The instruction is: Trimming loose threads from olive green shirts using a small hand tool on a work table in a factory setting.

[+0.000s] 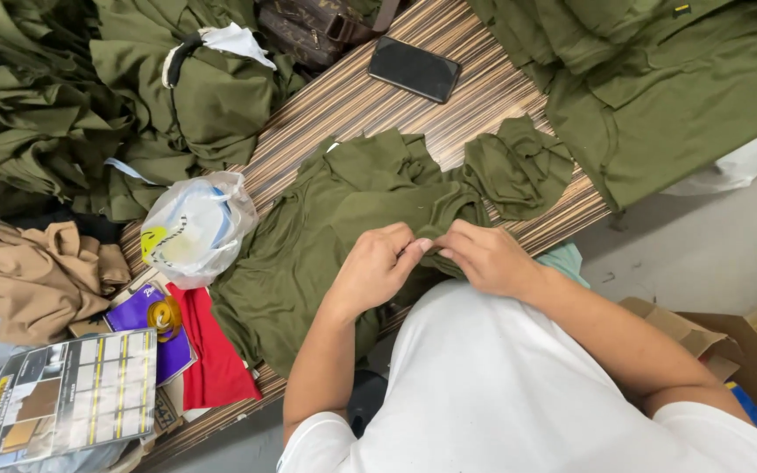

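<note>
An olive green garment [335, 219] lies crumpled on the striped wooden table [378, 101], hanging over the near edge. My left hand [378, 267] and my right hand [484, 258] meet at its near edge, fingertips touching. Both pinch a fold of the green cloth between thumb and fingers. What lies under the fingers is hidden.
Piles of olive garments fill the far left [54, 96] and far right [650, 79]. A black phone [413, 68] lies on the table. A white plastic bag [196, 229], tan cloth [37, 276], a red cloth [212, 350], a tape roll [165, 314], a printed sheet [72, 394]. Cardboard boxes [729, 350] on the floor.
</note>
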